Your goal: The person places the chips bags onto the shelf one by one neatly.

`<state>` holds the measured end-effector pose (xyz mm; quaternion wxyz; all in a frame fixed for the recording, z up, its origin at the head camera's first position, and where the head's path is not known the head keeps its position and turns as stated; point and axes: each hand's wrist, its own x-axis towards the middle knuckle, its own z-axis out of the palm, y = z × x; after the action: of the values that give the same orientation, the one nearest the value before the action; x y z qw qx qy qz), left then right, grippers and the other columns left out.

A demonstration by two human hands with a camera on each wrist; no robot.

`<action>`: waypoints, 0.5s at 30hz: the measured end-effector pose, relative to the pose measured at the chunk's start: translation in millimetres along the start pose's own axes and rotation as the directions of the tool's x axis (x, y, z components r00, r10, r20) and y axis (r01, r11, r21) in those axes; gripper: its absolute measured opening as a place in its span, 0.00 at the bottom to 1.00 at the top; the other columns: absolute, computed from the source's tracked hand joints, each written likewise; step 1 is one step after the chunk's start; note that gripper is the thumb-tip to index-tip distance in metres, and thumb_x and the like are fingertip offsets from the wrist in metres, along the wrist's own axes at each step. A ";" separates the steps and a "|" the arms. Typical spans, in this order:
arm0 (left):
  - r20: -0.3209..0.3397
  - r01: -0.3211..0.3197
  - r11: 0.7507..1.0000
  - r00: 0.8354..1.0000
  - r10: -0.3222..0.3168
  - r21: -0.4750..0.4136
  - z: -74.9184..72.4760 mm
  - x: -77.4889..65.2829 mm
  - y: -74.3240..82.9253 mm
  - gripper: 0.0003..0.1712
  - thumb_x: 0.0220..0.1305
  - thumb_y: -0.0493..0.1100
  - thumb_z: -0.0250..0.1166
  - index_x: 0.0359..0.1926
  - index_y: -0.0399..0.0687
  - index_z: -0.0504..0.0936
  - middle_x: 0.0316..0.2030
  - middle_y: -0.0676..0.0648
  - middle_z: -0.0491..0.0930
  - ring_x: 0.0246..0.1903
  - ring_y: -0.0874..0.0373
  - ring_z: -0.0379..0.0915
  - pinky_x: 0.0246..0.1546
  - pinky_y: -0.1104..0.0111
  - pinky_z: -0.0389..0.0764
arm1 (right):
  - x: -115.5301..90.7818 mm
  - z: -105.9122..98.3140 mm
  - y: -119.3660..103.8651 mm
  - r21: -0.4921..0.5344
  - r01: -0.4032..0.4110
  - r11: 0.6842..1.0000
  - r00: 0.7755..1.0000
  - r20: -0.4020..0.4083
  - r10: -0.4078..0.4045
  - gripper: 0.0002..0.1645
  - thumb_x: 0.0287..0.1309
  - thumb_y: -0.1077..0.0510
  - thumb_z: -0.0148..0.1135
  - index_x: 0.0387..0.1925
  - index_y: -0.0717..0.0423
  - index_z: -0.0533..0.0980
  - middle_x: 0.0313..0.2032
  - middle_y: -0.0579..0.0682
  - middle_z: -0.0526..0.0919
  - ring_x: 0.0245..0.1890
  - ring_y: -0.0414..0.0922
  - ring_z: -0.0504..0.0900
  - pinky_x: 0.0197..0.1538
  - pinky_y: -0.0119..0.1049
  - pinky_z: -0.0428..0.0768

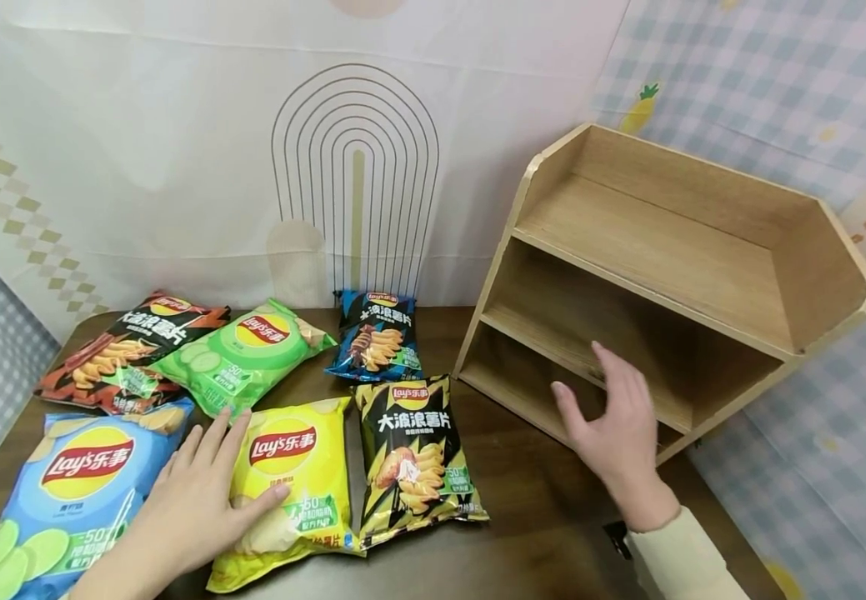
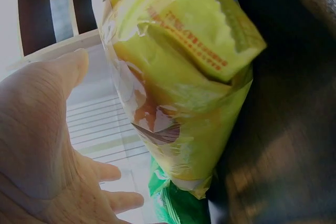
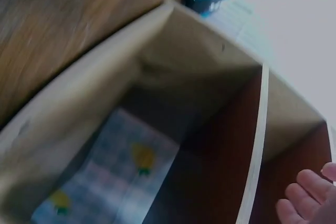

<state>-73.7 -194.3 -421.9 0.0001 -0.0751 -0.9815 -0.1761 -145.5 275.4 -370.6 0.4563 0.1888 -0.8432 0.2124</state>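
Blue bag is overlapped by the left hand, fingers wide; just right, lower centre-left, the yellow bag is laid lengthwise up-frame; rightward, the wooden shelf is faced by the right hand, fingers also wide.

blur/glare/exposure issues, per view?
Head: mostly crisp, logo on the yellow Lay's bag readable, right hand slightly blurred. Left wrist: hazy, pale glare on that bag's film, dark shadow across part of the brown tabletop. Right wrist: soft throughout, wooden shelf unit dim inside, pale backdrop at upper right washed out.
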 end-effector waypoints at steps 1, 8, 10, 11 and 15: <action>0.002 0.001 1.000 1.000 -0.001 -0.001 0.6 -0.2 -0.3 0.64 0.53 0.82 0.50 0.76 0.44 0.46 0.71 0.30 0.49 0.65 0.24 0.45 0.56 0.31 0.52 | 0.8 -4.4 3.0 -0.003 0.010 1.000 0.999 -0.041 -0.010 0.39 0.56 0.39 0.63 0.57 0.65 0.74 0.49 0.63 0.80 0.47 0.63 0.76 0.50 0.55 0.70; -0.009 -0.002 1.000 1.000 0.002 0.001 1.7 -0.3 -2.2 0.64 0.53 0.82 0.50 0.76 0.43 0.46 0.71 0.30 0.49 0.65 0.25 0.46 0.56 0.32 0.52 | 5.2 -29.0 18.1 -0.078 0.066 0.995 0.934 -0.345 -0.089 0.28 0.52 0.43 0.65 0.39 0.67 0.80 0.35 0.63 0.81 0.36 0.64 0.75 0.44 0.56 0.67; 0.004 0.003 1.000 1.000 -0.003 -0.005 1.7 -0.7 -2.0 0.65 0.52 0.82 0.50 0.76 0.43 0.45 0.71 0.30 0.48 0.64 0.24 0.45 0.56 0.31 0.51 | 4.6 -33.5 21.0 -0.116 0.066 0.991 0.901 -0.420 -0.109 0.25 0.50 0.45 0.65 0.36 0.65 0.80 0.33 0.62 0.80 0.36 0.64 0.74 0.46 0.56 0.67; 0.015 0.008 1.000 1.000 -0.008 -0.008 1.7 -0.9 -1.8 0.65 0.52 0.83 0.49 0.76 0.44 0.45 0.71 0.30 0.48 0.64 0.23 0.45 0.56 0.31 0.51 | 3.9 -35.5 22.8 -0.134 0.061 0.989 0.883 -0.455 -0.117 0.24 0.50 0.45 0.65 0.35 0.64 0.80 0.34 0.61 0.80 0.36 0.64 0.74 0.47 0.55 0.67; 0.046 0.013 1.000 0.999 -0.012 -0.019 2.5 -1.2 -1.4 0.65 0.52 0.83 0.49 0.76 0.44 0.44 0.71 0.30 0.47 0.63 0.21 0.45 0.56 0.30 0.51 | 0.0 -43.6 33.8 -0.168 0.021 0.985 0.811 -0.574 -0.115 0.20 0.45 0.48 0.67 0.34 0.60 0.78 0.38 0.59 0.77 0.42 0.63 0.71 0.54 0.54 0.63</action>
<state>-72.7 -194.8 -424.8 -0.0244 -0.0729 -0.9799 -0.1840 -132.8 326.9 -355.4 0.7125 0.1092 -0.6699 0.1776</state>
